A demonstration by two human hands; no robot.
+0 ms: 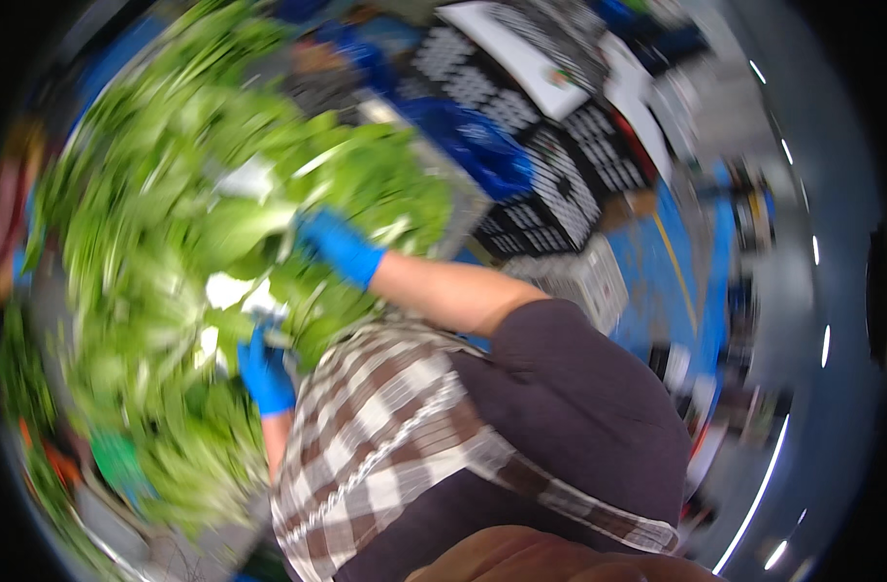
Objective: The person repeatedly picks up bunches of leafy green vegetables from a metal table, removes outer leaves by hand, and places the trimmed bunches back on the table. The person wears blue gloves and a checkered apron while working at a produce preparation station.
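A large heap of green leafy vegetables (145,240) with pale stems spreads before me, blurred by motion. My right hand (339,246), in a blue glove, is at the heap with its fingers around the pale stem end of a leafy vegetable (250,225). Lower down, my left hand (267,369), also blue-gloved, is near the apron at the heap's edge, its fingers at a pale stem; blur hides whether they close on it. White patches (229,291) show among the leaves between and beside my hands.
Black slatted crates (553,189) with a blue plastic bag (480,142) stand beyond my right arm. A pale crate (593,280) is near my right elbow, on a blue floor (651,254). A green object (119,462) lies beside the heap at lower left.
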